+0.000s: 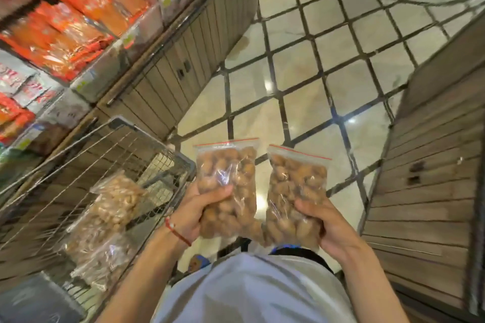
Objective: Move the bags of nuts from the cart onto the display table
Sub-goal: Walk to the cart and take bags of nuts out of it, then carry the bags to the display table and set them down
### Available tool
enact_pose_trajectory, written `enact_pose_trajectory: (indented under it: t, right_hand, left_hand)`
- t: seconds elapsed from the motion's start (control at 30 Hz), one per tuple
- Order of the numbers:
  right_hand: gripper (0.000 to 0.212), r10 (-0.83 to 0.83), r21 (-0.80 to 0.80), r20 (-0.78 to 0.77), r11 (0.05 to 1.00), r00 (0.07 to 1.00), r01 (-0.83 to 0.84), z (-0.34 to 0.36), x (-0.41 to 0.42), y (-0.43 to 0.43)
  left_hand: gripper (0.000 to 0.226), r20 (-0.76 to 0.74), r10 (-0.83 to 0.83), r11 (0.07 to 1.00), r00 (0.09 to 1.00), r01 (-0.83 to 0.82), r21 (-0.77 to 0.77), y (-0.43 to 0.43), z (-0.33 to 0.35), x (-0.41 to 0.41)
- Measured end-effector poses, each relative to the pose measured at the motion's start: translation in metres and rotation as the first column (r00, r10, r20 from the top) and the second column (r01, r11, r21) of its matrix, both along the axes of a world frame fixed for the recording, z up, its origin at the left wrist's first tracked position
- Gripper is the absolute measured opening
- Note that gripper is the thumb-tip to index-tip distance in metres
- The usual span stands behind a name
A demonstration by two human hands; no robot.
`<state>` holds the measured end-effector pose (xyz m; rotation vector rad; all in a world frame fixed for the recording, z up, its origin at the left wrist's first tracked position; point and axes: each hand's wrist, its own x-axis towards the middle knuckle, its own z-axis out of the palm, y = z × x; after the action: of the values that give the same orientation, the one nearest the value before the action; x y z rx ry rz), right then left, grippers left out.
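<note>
While left hand (194, 214) clutches the left nut bag (228, 165) and right hand (325, 223) the right nut bag (294, 178), above the floor (301, 81) right of the wire cart (147, 131) | risk: slick film slips, or squeezing pops a zip seal | more nut bags (115, 199) in cart

one head-worn wide-angle view, facing steeply down at the tiled floor (301, 81), frame tilted

I'm seeing crinkly glossy clear plastic bags (227, 178), a metal wire cart (78, 165), shiny polished floor (301, 81), wood-slat cabinets (425, 191).
</note>
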<state>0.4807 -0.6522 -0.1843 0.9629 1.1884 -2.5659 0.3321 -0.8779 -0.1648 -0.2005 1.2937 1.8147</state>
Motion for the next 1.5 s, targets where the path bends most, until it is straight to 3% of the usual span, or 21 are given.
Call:
enact_pose_trajectory:
  t: [0.07,0.13,0.3,0.37,0.43,0.6,0.73,0.87,0.93,1.07,1.2,1.43,1.5]
  right_hand:
    - [0.107,-0.061,-0.012,0.008,0.998,0.998,0.061,-0.002,0.008,0.040]
    - [0.095,-0.078,-0.011,-0.004,0.997,0.997,0.078,0.001,0.015,0.080]
    - [0.079,-0.092,0.070,-0.005,0.993,0.996,0.092,0.010,0.027,0.165]
    - [0.065,-0.134,0.080,-0.028,0.988,0.991,0.136,0.013,0.027,0.192]
    - [0.067,-0.205,0.080,-0.029,0.975,0.978,0.207,0.013,0.024,0.218]
    - [0.083,-0.320,0.112,0.003,0.942,0.947,0.317,0.008,-0.002,0.280]
    - [0.082,-0.432,0.148,0.022,0.893,0.902,0.424,0.009,-0.035,0.334]
    - [0.087,-0.580,0.145,0.056,0.810,0.813,0.568,0.019,-0.076,0.380]
    - [0.091,-0.650,0.077,0.020,0.758,0.759,0.647,0.025,-0.099,0.402]
    - [0.077,-0.726,0.025,-0.032,0.686,0.687,0.727,0.032,-0.141,0.443]
    - [0.076,-0.799,0.038,-0.013,0.600,0.601,0.799,0.034,-0.174,0.493]
    - [0.054,-0.864,0.033,-0.020,0.503,0.504,0.864,0.016,-0.222,0.607]
    - [0.062,-0.874,0.034,-0.018,0.485,0.486,0.874,0.011,-0.236,0.646]
  left_hand:
    - [0.025,0.010,0.000,1.000,1.000,0.000,-0.004,0.046,0.004,0.006]
    - [0.010,0.041,-0.031,0.999,0.999,0.030,0.013,0.089,0.008,0.011]
    - [0.011,0.050,-0.124,0.990,0.991,0.127,-0.064,0.183,0.011,0.006]
    - [0.034,0.030,-0.170,0.984,0.985,0.172,-0.048,0.217,0.006,-0.005]
    - [0.062,0.022,-0.257,0.964,0.966,0.258,-0.072,0.250,0.001,-0.019]
    - [0.083,0.016,-0.388,0.918,0.922,0.388,-0.078,0.339,-0.016,-0.074]
    - [0.072,0.045,-0.499,0.866,0.866,0.500,-0.028,0.425,-0.029,-0.132]
    - [0.033,-0.014,-0.623,0.782,0.782,0.623,0.006,0.508,-0.022,-0.187]
    - [0.035,-0.038,-0.688,0.724,0.724,0.689,0.020,0.546,-0.017,-0.214]
    - [0.055,-0.099,-0.771,0.632,0.629,0.775,0.000,0.615,-0.006,-0.260]
    - [0.018,-0.118,-0.793,0.604,0.598,0.797,-0.021,0.681,-0.001,-0.299]
    - [0.049,-0.138,-0.831,0.554,0.539,0.825,-0.115,0.810,0.000,-0.360]
    - [0.055,-0.125,-0.840,0.542,0.528,0.831,-0.125,0.850,0.001,-0.374]
